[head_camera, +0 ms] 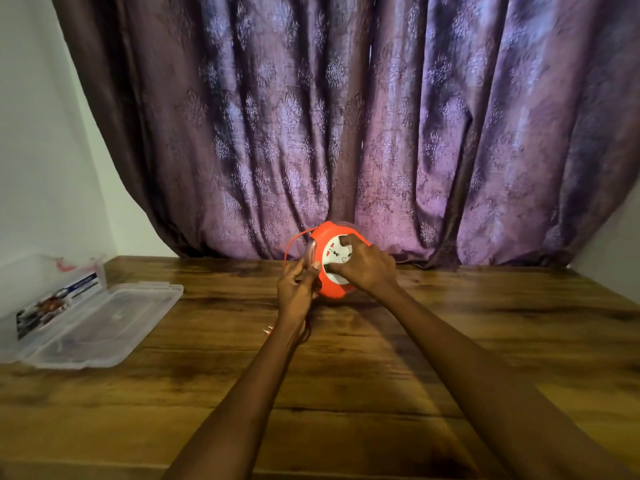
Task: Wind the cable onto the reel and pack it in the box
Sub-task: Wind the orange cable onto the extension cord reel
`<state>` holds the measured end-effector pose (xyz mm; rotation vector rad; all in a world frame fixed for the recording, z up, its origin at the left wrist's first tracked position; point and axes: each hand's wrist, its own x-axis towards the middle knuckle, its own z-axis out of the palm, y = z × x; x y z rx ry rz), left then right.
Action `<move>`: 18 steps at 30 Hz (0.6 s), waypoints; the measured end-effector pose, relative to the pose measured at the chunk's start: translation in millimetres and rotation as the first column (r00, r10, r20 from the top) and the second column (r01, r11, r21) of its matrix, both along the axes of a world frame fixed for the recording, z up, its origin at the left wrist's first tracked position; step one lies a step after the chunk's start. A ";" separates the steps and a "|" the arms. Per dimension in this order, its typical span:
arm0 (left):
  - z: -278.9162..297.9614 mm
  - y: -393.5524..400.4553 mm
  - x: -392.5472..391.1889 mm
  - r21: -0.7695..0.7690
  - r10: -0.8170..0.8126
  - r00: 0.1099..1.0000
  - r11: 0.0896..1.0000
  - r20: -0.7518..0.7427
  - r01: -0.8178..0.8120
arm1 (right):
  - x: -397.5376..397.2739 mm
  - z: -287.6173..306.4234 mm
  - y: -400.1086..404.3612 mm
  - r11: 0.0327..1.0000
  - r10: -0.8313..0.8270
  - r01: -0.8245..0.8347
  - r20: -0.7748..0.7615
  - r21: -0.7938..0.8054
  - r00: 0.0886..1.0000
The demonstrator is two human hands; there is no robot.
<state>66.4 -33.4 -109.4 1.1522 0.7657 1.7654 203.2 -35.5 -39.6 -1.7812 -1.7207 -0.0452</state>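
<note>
Wooden table (346,375), open clear box (86,327)

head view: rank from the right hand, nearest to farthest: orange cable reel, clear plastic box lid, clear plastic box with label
From the right hand:
1. Orange round cable reel, under the hand, at table centre.
2. Clear flat plastic box lid, lying open on the table, far to the left.
3. Clear plastic box with printed label, beyond the lid, at the left edge by the wall.

Orange reel (332,289) with white socket face (334,258), purple damask-patterned curtain (346,116), brown wood-grain table (346,375).
</note>
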 end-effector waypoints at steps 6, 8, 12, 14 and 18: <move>0.8 -1.9 8.7 0.081 0.070 0.997 0.994 -0.018 -0.068 | -13.2 4.3 4.4 0.982 0.015 -0.182 -0.927 -0.058 0.374; 0.1 -0.3 4.6 0.109 0.091 0.993 0.991 -0.075 -0.082 | -16.9 -4.0 5.6 0.978 -0.007 -0.196 -0.947 -0.074 0.321; -1.7 4.7 1.2 0.090 0.078 0.997 0.993 -0.017 -0.077 | -13.5 -9.7 6.1 0.973 0.035 -0.220 -0.907 -0.065 0.420; -2.3 9.3 -3.5 0.004 0.130 0.991 0.991 0.034 -0.130 | -8.1 -8.9 6.9 0.979 0.075 -0.197 -0.808 -0.051 0.584; 1.3 21.4 -23.9 -0.157 0.117 0.981 0.983 0.154 -0.093 | 11.2 -8.4 7.0 0.990 0.144 -0.138 -0.266 0.040 0.953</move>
